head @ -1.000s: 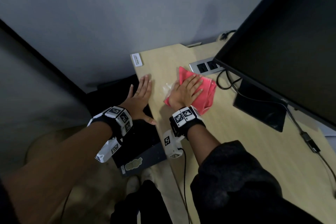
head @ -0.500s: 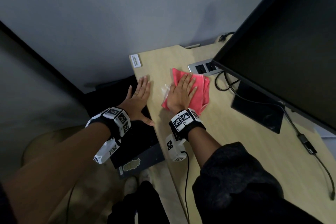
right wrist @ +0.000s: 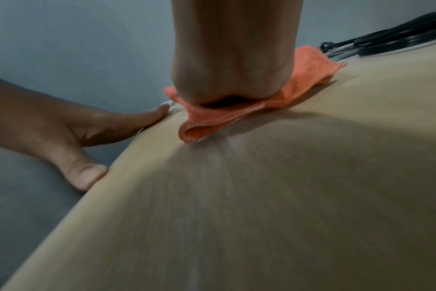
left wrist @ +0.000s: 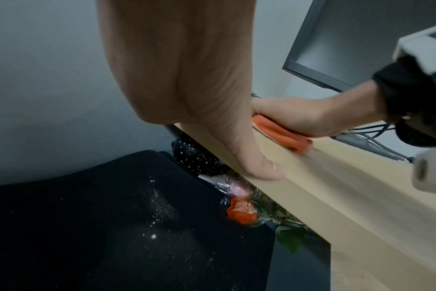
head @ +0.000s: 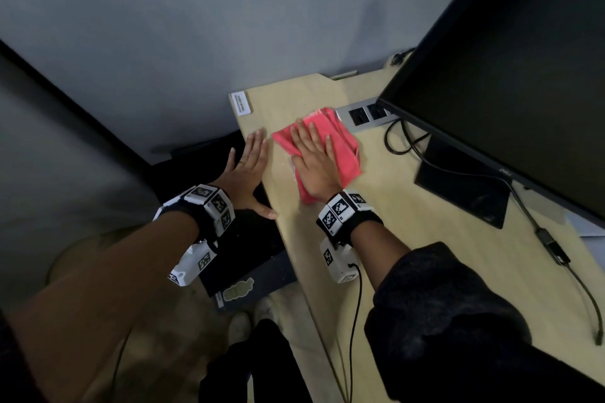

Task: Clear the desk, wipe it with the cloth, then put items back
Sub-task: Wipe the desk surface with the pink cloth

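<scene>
Right hand (right wrist: 233, 59) heel pressed flat on the folded orange-pink terry cloth (right wrist: 239, 110), cloth lying on the pale wood-grain desk top (right wrist: 261, 196). Left hand (right wrist: 60, 130) at the desk's left edge, thumb touching the rim. Black cables (right wrist: 396, 42) on the desk top right. Desk surface blurred.

Pink-red cloth (head: 340, 144), folded & rumpled, flat on light wood desk (head: 425, 258) nr back-left corner.

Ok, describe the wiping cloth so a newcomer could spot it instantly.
Start at the black monitor on the wooden desk. Just left of its stand, by the grey socket strip, the right hand presses flat on the cloth: the only pink-red, soft thing there.
</scene>
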`<state>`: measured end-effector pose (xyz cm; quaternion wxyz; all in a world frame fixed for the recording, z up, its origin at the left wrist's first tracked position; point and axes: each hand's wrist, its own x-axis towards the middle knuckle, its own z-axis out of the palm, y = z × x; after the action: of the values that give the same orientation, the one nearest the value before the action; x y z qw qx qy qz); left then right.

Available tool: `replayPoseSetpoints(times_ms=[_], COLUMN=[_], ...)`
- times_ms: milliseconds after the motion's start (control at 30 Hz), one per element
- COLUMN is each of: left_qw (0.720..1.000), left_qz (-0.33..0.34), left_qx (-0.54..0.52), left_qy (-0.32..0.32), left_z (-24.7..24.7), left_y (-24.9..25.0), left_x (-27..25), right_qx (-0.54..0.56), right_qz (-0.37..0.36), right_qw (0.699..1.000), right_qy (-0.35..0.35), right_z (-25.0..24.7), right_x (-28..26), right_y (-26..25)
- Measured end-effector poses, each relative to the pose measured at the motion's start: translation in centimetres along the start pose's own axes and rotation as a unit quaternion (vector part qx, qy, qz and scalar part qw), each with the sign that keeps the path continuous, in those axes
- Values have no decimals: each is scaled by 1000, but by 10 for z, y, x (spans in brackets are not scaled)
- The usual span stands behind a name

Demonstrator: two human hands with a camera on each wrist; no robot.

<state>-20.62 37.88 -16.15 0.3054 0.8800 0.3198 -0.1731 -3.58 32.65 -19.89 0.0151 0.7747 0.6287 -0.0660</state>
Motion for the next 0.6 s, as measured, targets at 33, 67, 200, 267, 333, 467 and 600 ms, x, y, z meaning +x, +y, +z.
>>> replayPoseSetpoints(times_ms=[33, 67, 200, 267, 333, 467, 600], left_qw=[1000, 1000, 1000, 1000, 1000, 999, 998], left_qz=[0, 0, 3, 3, 3, -3, -13], left_qx=[0, -2, -4, 0, 7, 29, 53], left_qy=[0, -1, 1, -1, -4, -12, -13], left_z=[0, -1, -1, -1, 0, -2, -3], left_y=[0, 1, 1, 1, 0, 0, 3], left_x=[0, 0, -1, -1, -1, 0, 0], right_qx=[-11, -15, 5, 41, 70, 110, 93], right_qz=[-10, -21, -72, -85, -85, -97, -119], right_qw=[1000, 1000, 997, 995, 994, 989, 987], right_qy=[0, 3, 1, -10, -6, -35, -50], right_z=[1, 1, 1, -1, 0, 1, 3], right_x=[-3, -6, -23, -32, -42, -65, -93], right_y=[0, 1, -1, -4, -8, -14, -20])
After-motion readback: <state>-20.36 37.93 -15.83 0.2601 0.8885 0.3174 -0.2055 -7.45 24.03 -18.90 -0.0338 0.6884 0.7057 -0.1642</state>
